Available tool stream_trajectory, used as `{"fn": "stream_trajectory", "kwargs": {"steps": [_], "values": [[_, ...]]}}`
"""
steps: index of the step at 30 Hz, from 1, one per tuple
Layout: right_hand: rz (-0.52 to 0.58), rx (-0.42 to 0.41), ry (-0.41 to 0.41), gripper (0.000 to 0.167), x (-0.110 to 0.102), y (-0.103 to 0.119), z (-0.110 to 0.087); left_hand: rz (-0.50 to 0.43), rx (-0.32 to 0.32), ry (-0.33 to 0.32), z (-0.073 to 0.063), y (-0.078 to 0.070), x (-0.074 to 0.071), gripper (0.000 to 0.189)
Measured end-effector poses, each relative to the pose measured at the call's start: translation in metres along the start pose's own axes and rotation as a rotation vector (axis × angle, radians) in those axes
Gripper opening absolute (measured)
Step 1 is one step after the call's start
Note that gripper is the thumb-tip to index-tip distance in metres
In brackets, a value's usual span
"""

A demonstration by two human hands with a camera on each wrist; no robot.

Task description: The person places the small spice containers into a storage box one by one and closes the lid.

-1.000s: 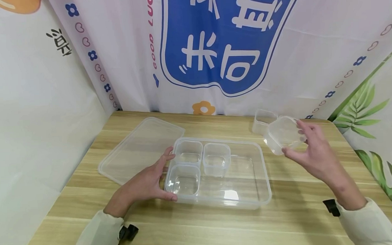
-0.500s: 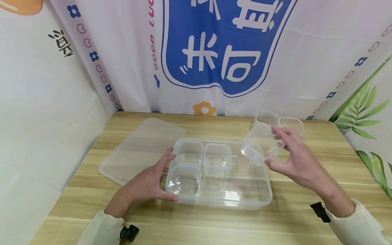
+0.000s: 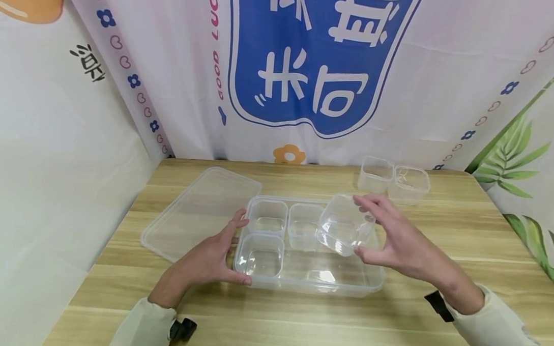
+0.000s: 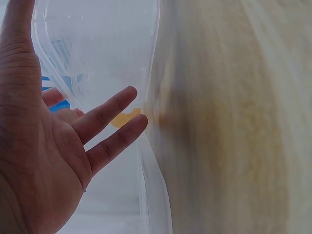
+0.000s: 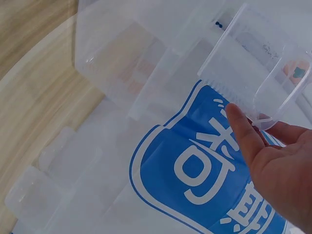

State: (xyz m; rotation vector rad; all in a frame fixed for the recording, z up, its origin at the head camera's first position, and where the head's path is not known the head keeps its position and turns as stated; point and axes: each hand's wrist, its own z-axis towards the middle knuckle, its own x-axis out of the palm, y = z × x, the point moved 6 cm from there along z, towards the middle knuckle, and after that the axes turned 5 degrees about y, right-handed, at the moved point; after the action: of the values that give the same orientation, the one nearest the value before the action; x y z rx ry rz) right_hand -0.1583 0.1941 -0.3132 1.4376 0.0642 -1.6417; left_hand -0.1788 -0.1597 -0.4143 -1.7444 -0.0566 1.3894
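Note:
My right hand (image 3: pixel 391 240) pinches a small clear square plastic container (image 3: pixel 345 224) by its side, thumb below and fingers above. The container is tilted over the large clear rectangular box (image 3: pixel 308 286); the right wrist view shows this container (image 5: pixel 258 58) near the fingertips. Inside the box, three similar small containers stand upright: one at back left (image 3: pixel 267 216), one at front left (image 3: pixel 261 257), one at back middle (image 3: pixel 306 225). My left hand (image 3: pixel 211 259) rests against the box's left end, thumb at the front rim. Two fingers (image 4: pixel 114 139) stretch out straight in the left wrist view.
A flat translucent lid (image 3: pixel 200 211) lies left of the box, partly behind my left hand. Two more small containers (image 3: pixel 376 173) stand side by side at the table's back right. A printed cloth (image 3: pixel 187 94) hangs behind the wooden table (image 3: pixel 273 326).
My right hand has carried the small container leftward from the back right to above the box, uncovering the two containers behind. The left hand has stayed at the box's left end.

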Motion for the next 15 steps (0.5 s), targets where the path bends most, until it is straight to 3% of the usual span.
{"fn": "stream_trajectory", "kwargs": {"steps": [7,15], "values": [[0.046,-0.058,0.050,0.095,0.011,0.011,0.003,0.005,0.008,-0.004,-0.001,-0.001,0.000,0.145],[0.114,-0.062,0.174,0.098,0.027,0.017,0.008,0.001,0.017,-0.003,0.000,-0.001,-0.001,0.145]]}}
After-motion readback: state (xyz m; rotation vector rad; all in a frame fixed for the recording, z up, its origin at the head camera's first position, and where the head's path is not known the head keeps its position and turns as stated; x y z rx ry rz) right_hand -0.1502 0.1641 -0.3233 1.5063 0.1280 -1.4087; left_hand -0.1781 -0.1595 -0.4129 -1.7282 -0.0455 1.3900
